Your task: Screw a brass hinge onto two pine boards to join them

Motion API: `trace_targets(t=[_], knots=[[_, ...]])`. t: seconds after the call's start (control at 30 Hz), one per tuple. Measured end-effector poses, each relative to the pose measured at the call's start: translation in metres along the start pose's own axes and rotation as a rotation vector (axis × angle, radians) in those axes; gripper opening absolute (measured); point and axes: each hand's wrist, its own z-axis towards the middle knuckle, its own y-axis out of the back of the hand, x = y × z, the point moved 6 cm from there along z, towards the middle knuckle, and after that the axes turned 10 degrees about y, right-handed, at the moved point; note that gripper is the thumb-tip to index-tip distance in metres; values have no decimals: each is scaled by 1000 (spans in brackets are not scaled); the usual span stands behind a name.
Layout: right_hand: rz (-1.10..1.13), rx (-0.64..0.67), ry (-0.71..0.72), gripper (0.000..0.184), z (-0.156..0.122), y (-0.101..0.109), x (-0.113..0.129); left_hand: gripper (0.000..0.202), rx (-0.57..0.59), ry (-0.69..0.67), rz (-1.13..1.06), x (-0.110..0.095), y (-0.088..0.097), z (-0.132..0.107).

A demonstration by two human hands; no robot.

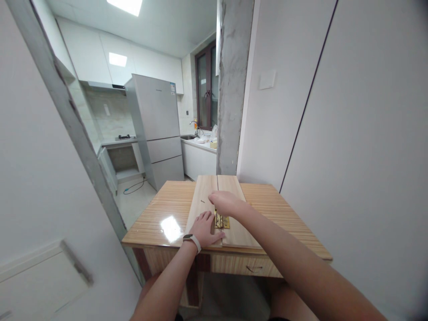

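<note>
Two pale wooden boards lie side by side on a striped wooden table, the left board and the right board. A brass hinge sits across their seam near the front. My left hand, with a watch on the wrist, lies flat on the left board beside the hinge, fingers stretched out. My right hand is curled just above the hinge, fingers closed; what they pinch is hidden.
The table has a drawer at the front. A white wall stands close on the right, a concrete pillar behind the table. Beyond are a grey fridge, a counter with a sink and a window.
</note>
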Motion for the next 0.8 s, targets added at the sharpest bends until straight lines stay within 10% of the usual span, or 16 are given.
trace_targets(t=[0.8], knots=[[44,11,48,26,-2,0,6,84,22,9,-17,-4,5,-3]])
